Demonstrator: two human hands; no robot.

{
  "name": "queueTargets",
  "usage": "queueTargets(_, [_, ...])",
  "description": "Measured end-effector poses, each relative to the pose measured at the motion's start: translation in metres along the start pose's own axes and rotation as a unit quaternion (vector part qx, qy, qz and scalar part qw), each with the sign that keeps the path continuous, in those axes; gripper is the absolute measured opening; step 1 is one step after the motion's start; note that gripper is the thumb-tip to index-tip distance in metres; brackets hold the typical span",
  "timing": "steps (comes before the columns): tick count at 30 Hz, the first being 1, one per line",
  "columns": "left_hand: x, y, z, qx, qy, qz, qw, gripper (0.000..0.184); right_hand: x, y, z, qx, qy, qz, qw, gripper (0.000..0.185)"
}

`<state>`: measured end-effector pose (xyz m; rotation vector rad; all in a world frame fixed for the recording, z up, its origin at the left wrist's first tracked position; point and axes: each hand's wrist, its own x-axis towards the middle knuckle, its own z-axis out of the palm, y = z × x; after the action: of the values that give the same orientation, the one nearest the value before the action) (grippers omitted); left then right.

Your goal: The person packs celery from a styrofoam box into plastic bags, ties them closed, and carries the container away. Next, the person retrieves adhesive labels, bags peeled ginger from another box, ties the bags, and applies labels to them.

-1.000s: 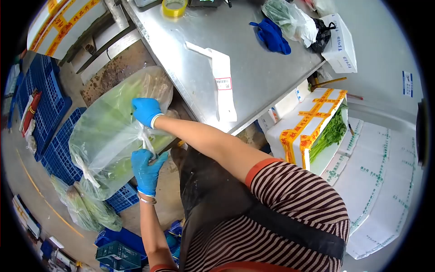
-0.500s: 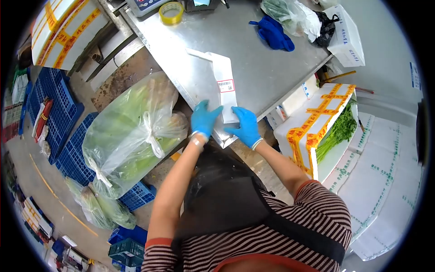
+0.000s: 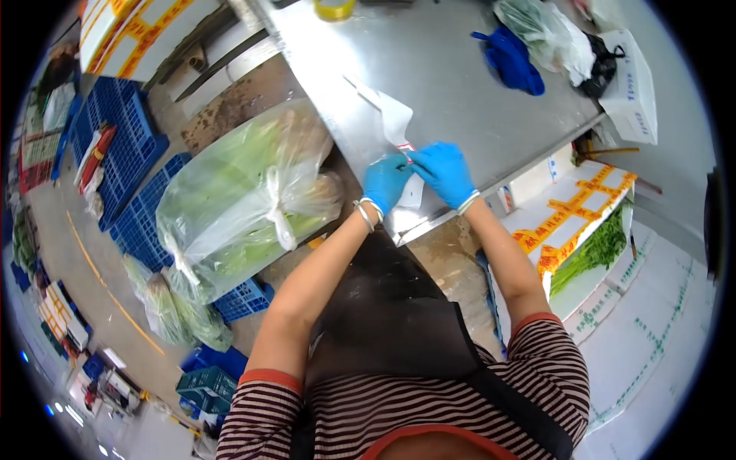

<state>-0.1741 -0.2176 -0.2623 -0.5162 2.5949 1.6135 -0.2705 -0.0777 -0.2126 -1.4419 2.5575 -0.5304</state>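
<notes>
A strip of white label paper (image 3: 394, 115) lies along the near corner of the metal table (image 3: 460, 100), its far end bent into a narrow tail. Both my blue-gloved hands meet over its middle, fingertips pinched together at the red-edged printed label (image 3: 405, 146). On the left of the strip is my left hand (image 3: 386, 182), fingers closed on it. My right hand (image 3: 446, 173) pinches from the other side, thumb and forefinger close to the left fingertips. Much of the label is covered by my fingers. The strip's near end shows below them.
Left of the table sits a large clear bag of green vegetables (image 3: 238, 207), tied in white. A taped foam box (image 3: 575, 211) with leafy greens stands at right. On the table are a blue cloth (image 3: 512, 61), plastic bags (image 3: 548, 38) and yellow tape (image 3: 334, 8).
My hands, spread apart beside the strip before, have come together and closed on it at the label. The strip now bends near my fingers. The whole view has shifted slightly.
</notes>
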Motion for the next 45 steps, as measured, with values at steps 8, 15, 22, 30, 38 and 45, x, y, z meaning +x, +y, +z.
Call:
queueTargets(8, [-0.082,-0.004,-0.088,-0.07,0.04,-0.036,0.996,0.017,0.047,-0.027,0.007,0.326,0.005,0.183,0.928,0.009])
queueTargets(15, [-0.26,-0.059,-0.135,-0.035,0.042,-0.195,0.979,0.018,0.202,-0.084,0.018,0.36,0.119,0.064,0.923,0.014])
queueTargets(22, [-0.381,-0.115,-0.086,0.076,0.141,-0.253,0.954,0.01,0.277,-0.15,0.237,-0.145,0.071,-0.255,0.953,0.008])
queueTargets(30, [-0.414,-0.117,-0.046,-0.023,0.181,-0.385,0.905,0.014,0.259,-0.161,0.201,0.16,0.041,-0.122,0.979,0.037])
queueTargets(38, [-0.391,-0.097,-0.074,-0.058,0.231,-0.363,0.901,0.009,0.249,-0.159,0.27,-0.082,-0.227,-0.206,0.948,0.077])
queueTargets(45, [-0.394,-0.064,-0.129,-0.044,0.247,-0.252,0.935,0.005,0.199,-0.168,0.122,-0.012,-0.319,-0.042,0.947,0.069])
